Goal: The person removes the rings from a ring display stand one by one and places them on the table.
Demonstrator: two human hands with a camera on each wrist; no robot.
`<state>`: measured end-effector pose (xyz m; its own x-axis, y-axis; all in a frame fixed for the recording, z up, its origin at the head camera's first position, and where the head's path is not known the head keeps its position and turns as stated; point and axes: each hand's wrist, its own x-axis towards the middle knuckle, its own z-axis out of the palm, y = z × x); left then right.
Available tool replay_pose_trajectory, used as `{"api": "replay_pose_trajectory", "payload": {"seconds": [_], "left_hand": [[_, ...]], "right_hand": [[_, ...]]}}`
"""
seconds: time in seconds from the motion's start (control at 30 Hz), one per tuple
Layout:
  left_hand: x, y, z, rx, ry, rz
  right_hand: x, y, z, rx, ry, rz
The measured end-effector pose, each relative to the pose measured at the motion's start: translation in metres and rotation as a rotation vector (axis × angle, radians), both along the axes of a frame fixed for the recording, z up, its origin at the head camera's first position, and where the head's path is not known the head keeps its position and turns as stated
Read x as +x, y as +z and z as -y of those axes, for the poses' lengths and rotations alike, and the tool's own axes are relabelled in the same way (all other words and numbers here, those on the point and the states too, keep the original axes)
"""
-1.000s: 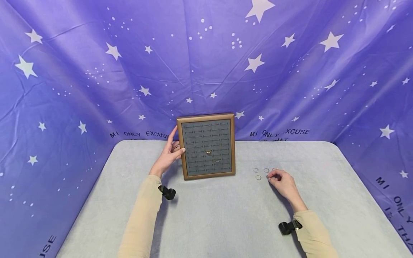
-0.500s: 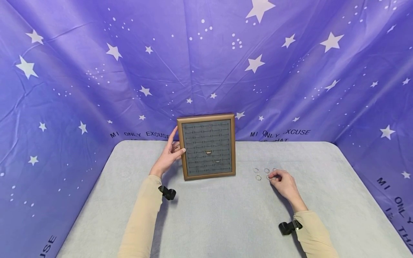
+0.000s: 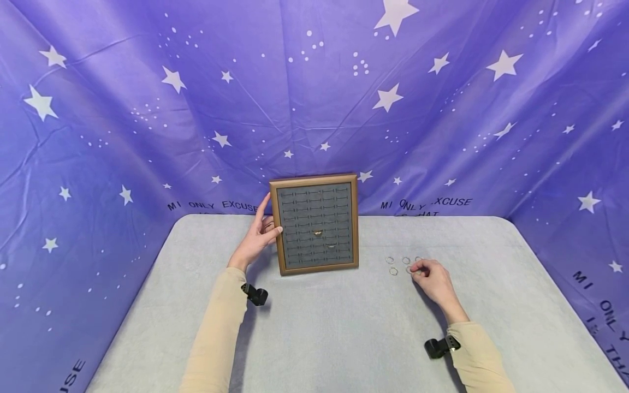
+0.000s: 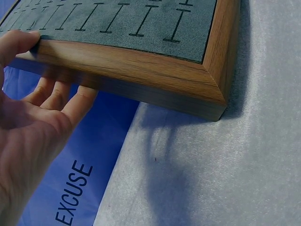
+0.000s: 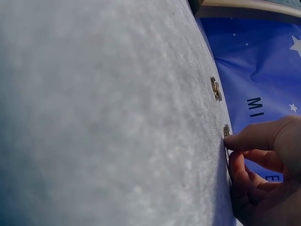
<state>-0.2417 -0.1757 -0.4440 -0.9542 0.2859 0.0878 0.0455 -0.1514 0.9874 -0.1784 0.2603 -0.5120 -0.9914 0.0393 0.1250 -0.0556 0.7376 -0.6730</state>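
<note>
Behind the worktop: purple starry cloth, hung as backdrop, w/ lettering near its foot.
Ring board: wood-framed, grey-green face, mid-view toward the worktop's far side. Near-upright, leaning back a bit, face to the person; long axis up-down, top tipped slightly L. Its slots run side to side, i.e. across that axis.
L grip: holds the board by its L side, thumb on frame front, fingers round side/back.
R grip: low among the loose rings, thumb & fingertips drawn together; can't tell if a ring is pinched.
Loose rings: on worktop, R of board & apart from it, approx. two rows, lying flat w/ openings up. R end partly hidden by R grip, so count unsure. Round, so no long axis; which way any ornament points = too small to tell.
Nearest visible ring: just L of R fingertips, on the board side; R grip is the nearer hand, L grip being beyond the board. Key bit, my read: ring's flat plane roughly matches slot line, square to board face.
Seated rings: two, lower half of board, separate slots.
</note>
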Motion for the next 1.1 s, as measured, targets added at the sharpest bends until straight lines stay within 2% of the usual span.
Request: {"api": "replay_pose_trajectory", "payload": {"seconds": [0.23,0.4,0.77,1.1], "left_hand": [[0.0,0.0,0.0,0.003,-0.003,0.005],[0.0,0.0,0.0,0.003,-0.005,0.001],[-0.001,-0.001,0.0,0.015,-0.005,0.01],[0.002,0.003,0.0,-0.008,-0.001,0.009]], "right_hand": [[0.001,0.003,0.001,-0.017,0.009,0.007],[0.0,0.011,0.01,-0.055,0.019,-0.017],[-0.009,0.027,0.05,-0.287,0.071,-0.022],[-0.015,0.035,0.089,-0.343,0.114,-0.08]]}}
